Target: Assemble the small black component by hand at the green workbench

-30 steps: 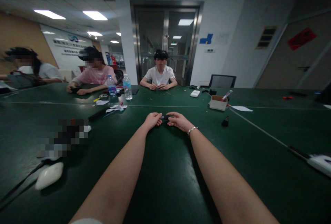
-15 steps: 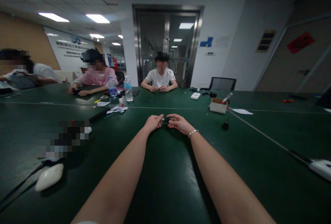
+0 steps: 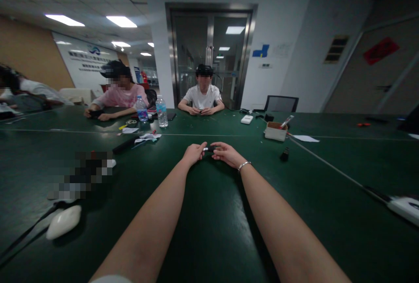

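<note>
Above the dark green table (image 3: 209, 213), both my hands meet at a small black piece with a silver metal end (image 3: 206, 148); it is too small to tell its kind. My left hand (image 3: 194, 154) pinches the silver end between thumb and fingers. On the black end, the fingertips of my right hand (image 3: 227, 155) are closed, and a silver bracelet (image 3: 244, 166) circles that wrist. To the right of my hands stands a small black object (image 3: 284, 154).
A small box (image 3: 275, 133) holds a few items, with a cable (image 3: 324, 160) running right. Two water bottles (image 3: 162, 113), papers (image 3: 149, 137) and a white mouse-shaped object (image 3: 64, 223) lie left. Across the table sits a person (image 3: 203, 97); others sit left.
The view has shifted very slightly. My hands stay together at the piece, with more of its silver end showing and the right fingers closer around the black part.
</note>
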Tool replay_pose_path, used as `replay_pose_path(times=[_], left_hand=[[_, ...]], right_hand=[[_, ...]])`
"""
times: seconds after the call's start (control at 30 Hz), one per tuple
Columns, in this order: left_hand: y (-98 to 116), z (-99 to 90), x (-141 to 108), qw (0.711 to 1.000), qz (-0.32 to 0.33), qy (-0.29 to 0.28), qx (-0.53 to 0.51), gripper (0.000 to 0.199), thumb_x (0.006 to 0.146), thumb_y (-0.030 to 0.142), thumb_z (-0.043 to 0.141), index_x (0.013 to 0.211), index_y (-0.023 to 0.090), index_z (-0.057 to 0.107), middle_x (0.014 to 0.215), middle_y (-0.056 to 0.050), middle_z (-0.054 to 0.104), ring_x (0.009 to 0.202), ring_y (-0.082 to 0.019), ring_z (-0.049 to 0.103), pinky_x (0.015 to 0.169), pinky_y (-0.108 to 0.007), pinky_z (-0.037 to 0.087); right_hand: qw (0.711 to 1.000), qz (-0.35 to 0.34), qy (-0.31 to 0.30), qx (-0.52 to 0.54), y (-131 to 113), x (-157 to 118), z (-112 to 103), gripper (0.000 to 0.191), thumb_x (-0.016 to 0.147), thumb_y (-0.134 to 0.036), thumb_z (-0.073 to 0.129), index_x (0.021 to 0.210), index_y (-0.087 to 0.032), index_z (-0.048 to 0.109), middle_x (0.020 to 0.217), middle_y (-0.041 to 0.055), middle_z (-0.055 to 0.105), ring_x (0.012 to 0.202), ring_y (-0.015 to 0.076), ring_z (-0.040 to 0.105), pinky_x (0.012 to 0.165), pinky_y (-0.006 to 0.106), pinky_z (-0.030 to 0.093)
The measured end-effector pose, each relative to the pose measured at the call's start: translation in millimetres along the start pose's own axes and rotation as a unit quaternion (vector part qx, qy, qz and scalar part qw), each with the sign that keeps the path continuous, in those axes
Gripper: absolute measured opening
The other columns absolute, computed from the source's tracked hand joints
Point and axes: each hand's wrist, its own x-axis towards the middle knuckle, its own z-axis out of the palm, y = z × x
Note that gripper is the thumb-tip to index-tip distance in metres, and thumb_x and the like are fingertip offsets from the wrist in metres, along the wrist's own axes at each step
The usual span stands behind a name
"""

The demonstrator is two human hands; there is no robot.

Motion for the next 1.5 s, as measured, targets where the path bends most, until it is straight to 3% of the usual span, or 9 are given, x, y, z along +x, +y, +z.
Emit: replay_pose_path(times=[0.17,0.4,0.77,1.0,1.23,1.5], left_hand=[[-1.5,0.7,0.5,1.0,0.014,-0.006,-0.004,0.052,0.078,0.062,0.041,0.058,0.016,0.056,0.044,0.001,0.052,0.039,-0.009,0.044,0.045,-0.022,0.034],[-3.3,4.4,0.6,0.994,0.024,-0.037,-0.095,0.038,0.077,0.051,0.053,0.07,0.014,0.056,0.053,0.002,0.053,0.046,-0.007,0.047,0.045,-0.019,0.035],[3.5,-1.5,-7.7,0.985,0.059,-0.041,-0.159,0.029,0.069,0.035,0.066,0.088,0.014,0.059,0.069,-0.001,0.058,0.063,-0.011,0.055,0.051,-0.02,0.043],[-4.2,1.8,-5.3,0.993,0.112,0.001,-0.04,0.021,0.075,0.034,0.059,0.09,0.019,0.061,0.066,0.0,0.058,0.06,-0.011,0.055,0.052,-0.021,0.043],[0.4,-1.6,-6.0,0.993,0.097,0.002,0.069,0.029,0.081,0.043,0.047,0.079,0.019,0.063,0.066,0.0,0.063,0.062,-0.013,0.057,0.061,-0.024,0.042],[0.7,0.8,1.2,0.999,0.035,-0.011,0.023,0.038,0.082,0.046,0.044,0.074,0.014,0.062,0.06,-0.003,0.063,0.053,-0.012,0.055,0.057,-0.024,0.041]], right_hand=[[1.0,0.007,0.003,0.006,-1.1,0.2,0.6,0.027,0.075,-0.005,0.064,0.1,-0.013,0.06,0.072,0.0034,0.064,0.058,0.0107,0.063,0.055,0.021,0.053],[0.999,0.034,0.034,-0.005,-0.1,4.0,0.9,0.011,0.083,-0.017,0.059,0.09,-0.009,0.059,0.061,0.0078,0.065,0.051,0.0125,0.062,0.048,0.022,0.051],[0.998,0.046,0.027,-0.027,-3.4,2.9,3.3,0.008,0.088,-0.017,0.053,0.089,-0.009,0.053,0.058,0.0091,0.066,0.047,0.0115,0.062,0.046,0.018,0.05],[0.997,0.051,0.042,-0.035,-2.6,3.3,6.3,0.006,0.089,-0.014,0.05,0.088,-0.009,0.053,0.055,0.0075,0.065,0.048,0.0115,0.062,0.047,0.017,0.05],[0.996,0.042,0.058,-0.054,-0.7,3.1,8.9,0.01,0.087,-0.01,0.054,0.096,-0.009,0.052,0.055,0.0047,0.065,0.048,0.0105,0.062,0.048,0.017,0.051],[0.993,0.027,0.067,-0.095,4.4,9.5,9.3,0.016,0.087,-0.012,0.054,0.102,-0.013,0.051,0.058,0.0022,0.064,0.047,0.0103,0.062,0.045,0.018,0.052]])
